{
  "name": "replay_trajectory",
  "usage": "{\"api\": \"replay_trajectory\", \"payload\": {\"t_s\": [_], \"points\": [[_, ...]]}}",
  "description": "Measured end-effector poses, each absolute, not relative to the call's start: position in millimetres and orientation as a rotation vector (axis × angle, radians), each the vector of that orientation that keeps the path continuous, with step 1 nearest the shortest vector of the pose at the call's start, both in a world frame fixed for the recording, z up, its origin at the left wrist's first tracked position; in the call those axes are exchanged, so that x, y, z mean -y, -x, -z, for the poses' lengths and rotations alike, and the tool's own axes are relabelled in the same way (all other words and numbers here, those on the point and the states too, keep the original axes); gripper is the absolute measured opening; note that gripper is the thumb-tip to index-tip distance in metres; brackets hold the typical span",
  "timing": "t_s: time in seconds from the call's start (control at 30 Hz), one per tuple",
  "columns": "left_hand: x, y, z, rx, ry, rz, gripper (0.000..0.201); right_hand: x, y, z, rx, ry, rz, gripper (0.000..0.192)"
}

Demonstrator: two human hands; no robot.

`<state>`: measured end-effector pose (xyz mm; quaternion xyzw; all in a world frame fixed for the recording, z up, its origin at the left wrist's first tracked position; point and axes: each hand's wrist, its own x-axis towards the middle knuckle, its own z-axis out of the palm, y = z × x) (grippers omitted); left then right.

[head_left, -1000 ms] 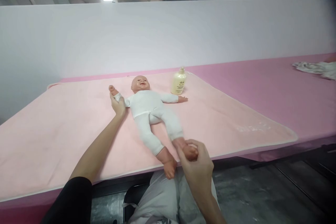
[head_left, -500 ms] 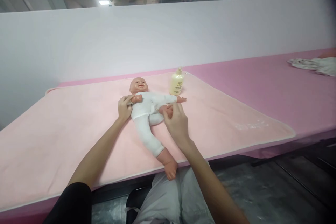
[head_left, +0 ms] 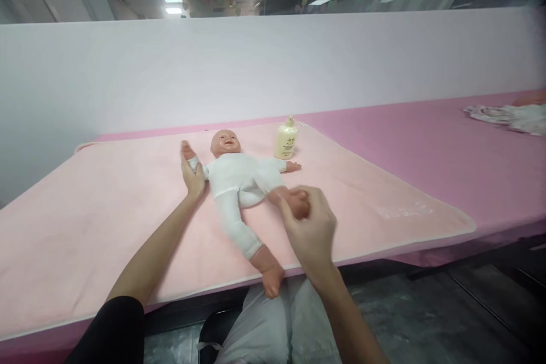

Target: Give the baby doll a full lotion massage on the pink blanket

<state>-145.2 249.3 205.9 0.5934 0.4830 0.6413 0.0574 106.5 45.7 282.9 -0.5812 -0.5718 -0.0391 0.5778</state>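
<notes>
A baby doll (head_left: 232, 173) in a white bodysuit lies on its back on a pale pink towel (head_left: 128, 210), head toward the wall. My left hand (head_left: 194, 178) is closed around the doll's arm on the left, and that arm's small hand sticks up above my fingers. Held in my right hand (head_left: 313, 224) is one of the doll's feet, with its leg drawn out to the right. The doll's other leg reaches over the table's front edge. Its arm on the right lies stretched out below a pale yellow pump bottle (head_left: 285, 139).
The pink table (head_left: 409, 142) runs on to the right, where a crumpled white patterned cloth (head_left: 507, 118) lies. A white partition wall (head_left: 273, 68) stands behind, with dark glass above it. My legs are below the table's front edge.
My left hand has moved the doll's arm outward to the left, off its chest. My right hand has pulled the doll's foot to the right and toward me, straightening that leg.
</notes>
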Motion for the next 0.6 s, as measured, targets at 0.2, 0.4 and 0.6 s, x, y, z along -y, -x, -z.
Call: {"api": "replay_trajectory", "payload": {"t_s": [0.2,0.4,0.6], "points": [[-232,127,-219,-1.460,-2.400,-1.448,0.050,-83,-102,-268,1.413,1.476,-0.116,0.023],[-245,136,-212,-1.416,-1.925,-1.750,0.058,20,-123,-232,1.280,1.558,-0.129,0.026],[-256,146,-202,-1.544,-1.246,-1.979,0.059,7,-127,-263,1.100,1.467,-0.123,0.028]]}}
